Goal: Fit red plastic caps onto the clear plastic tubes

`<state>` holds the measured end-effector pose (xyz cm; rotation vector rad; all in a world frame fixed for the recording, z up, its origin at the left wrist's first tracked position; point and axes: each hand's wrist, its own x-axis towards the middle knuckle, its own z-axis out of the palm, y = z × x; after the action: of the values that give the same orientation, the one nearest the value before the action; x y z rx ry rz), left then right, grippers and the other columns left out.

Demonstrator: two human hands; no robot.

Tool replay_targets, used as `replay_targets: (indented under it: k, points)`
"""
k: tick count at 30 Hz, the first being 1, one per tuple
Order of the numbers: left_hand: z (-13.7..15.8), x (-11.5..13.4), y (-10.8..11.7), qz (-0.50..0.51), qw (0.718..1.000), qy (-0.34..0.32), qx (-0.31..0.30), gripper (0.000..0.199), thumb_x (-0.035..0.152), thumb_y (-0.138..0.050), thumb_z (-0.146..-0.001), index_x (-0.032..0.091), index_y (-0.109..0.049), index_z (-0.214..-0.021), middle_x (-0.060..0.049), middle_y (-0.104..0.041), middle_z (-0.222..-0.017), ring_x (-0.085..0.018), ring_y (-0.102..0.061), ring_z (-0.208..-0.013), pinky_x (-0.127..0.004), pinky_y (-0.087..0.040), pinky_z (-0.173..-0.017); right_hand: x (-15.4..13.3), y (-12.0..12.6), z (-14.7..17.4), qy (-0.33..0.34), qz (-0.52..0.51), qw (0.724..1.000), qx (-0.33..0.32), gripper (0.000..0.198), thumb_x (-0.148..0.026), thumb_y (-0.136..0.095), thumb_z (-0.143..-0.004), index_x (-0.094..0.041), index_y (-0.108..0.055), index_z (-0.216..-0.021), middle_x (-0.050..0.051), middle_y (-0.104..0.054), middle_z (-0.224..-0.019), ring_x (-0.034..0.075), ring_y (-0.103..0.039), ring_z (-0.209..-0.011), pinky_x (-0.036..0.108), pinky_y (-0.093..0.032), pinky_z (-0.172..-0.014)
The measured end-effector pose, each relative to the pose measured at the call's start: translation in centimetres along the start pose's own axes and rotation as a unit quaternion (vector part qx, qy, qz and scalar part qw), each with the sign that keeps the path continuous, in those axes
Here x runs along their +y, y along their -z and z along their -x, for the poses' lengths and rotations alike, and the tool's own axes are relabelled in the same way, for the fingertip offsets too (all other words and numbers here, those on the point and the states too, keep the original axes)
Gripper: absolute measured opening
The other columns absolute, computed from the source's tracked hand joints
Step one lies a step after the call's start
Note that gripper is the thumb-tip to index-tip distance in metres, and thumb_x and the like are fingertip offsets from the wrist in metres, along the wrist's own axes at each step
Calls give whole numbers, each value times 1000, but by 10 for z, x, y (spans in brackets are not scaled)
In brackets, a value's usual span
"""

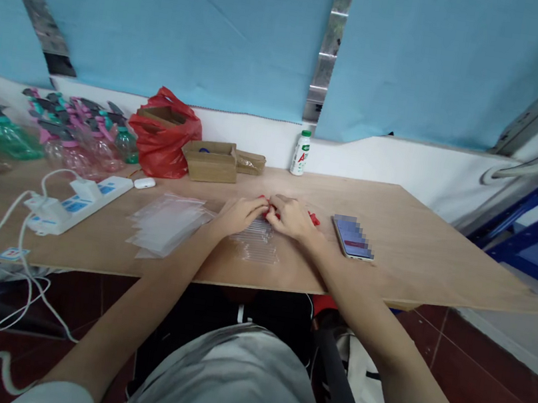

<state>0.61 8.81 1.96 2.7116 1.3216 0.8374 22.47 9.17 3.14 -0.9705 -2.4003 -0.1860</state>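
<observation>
My left hand [237, 214] and my right hand [293, 218] meet over the middle of the table, fingers bent and closed. Bits of small red pieces [266, 213] show between the fingertips of both hands; their exact kind is hidden. More red pieces [315, 219] lie just beyond my right hand. Below the hands, a row of thin clear plastic tubes [258, 250] lies side by side on the wood. A fanned pile of clear plastic bags [167, 221] rests left of my left forearm.
On the wooden table [423, 251] a phone [352, 237] lies to the right. Farther back stand a white bottle [301, 154], a cardboard box [211, 162] and a red plastic bag [164, 142]. A power strip [79, 205] with cables and several spray bottles [74, 149] occupy the left.
</observation>
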Motion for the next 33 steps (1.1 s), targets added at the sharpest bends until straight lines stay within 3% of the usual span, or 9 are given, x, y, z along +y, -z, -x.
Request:
replay_targets:
  k: [6,12,19,22,27,33]
  points:
    - [1,-1,0,18,999,8,31,48,47,-33,-116,24,-74,-105,-5,-81,-98,-24,-74,-93,-33,-45,-78,10,-1,2,41,-33,998,22,26,-29,-43,-109,-18,-66,-107,11,-71,-104,23,-61,-90,34,-41,-82]
    - [0,0,1,43,997,22,53,29,45,-50,-111,26,-71,-113,-2,-81,-108,-22,-73,-94,-32,-46,-80,9,2,3,-15,19,1000,9,27,-36,-49,-110,-17,-67,-114,13,-73,-113,25,-63,-92,33,-39,-79]
    - [0,-2,-2,54,998,33,15,18,35,-53,-107,26,-65,-118,-1,-77,-93,-21,-68,-80,-32,-42,-73,-1,7,2,-39,47,997,-46,32,-42,-50,-111,-18,-70,-119,11,-77,-114,24,-65,-90,33,-33,-73]
    - [0,-3,-3,75,997,22,-4,19,33,-50,-107,25,-64,-119,1,-75,-84,-20,-65,-73,-32,-41,-70,-5,8,1,-42,57,996,-48,33,-41,-49,-110,-18,-71,-118,11,-77,-114,23,-65,-88,33,-31,-70]
    - [-2,0,-4,66,998,7,6,31,40,-42,-113,24,-68,-113,-4,-79,-101,-23,-71,-89,-33,-44,-77,-7,6,0,-43,72,996,-38,32,-38,-50,-107,-16,-72,-115,13,-75,-112,23,-65,-87,34,-30,-70]
    - [-2,3,-3,27,999,-13,-11,38,38,-39,-114,22,-73,-109,-8,-80,-98,-24,-73,-89,-33,-46,-78,-17,6,-2,-67,98,991,-61,31,-33,-48,-105,-13,-71,-115,15,-76,-112,25,-66,-87,35,-31,-72]
